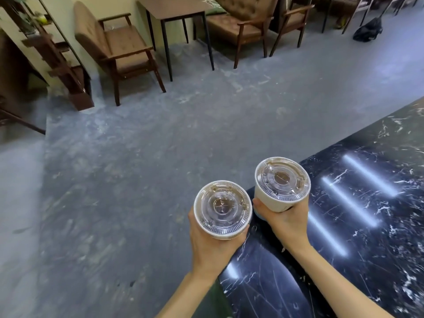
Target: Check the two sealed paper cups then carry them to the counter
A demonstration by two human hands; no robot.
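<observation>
Seen from the head camera, the person holds one sealed paper cup in each of the two hands, both upright and side by side without touching. The left hand [212, 243] is wrapped from below around the left paper cup [223, 210], thumb on its near left side and fingers hidden behind the wall; this cup hangs over the grey floor [114, 180], just off the rounded edge of the tabletop [367, 226]. The right hand [285, 222] is closed around the lower wall of the right paper cup [282, 183], thumb showing at about 9 o'clock of the cup and fingertips curling round at 4 o'clock. This cup sits a little farther from the camera, at roughly 1 o'clock from the left one, and is over the near left edge of the tabletop; whether its base touches the surface cannot be told, since the hand hides it.

Each cup carries a clear plastic lid [282, 179] pressed onto its rim, with a raised centre disc marked by a cross; brown liquid shows through both.

The tabletop is black marble with white veining and reflects long strips of ceiling light. At 11 o'clock of the view, across the floor, stands a brown wooden armchair [119, 47], a dark-legged side table [176, 10] beside it at 12 o'clock, and a second armchair [243, 26] just past that.
</observation>
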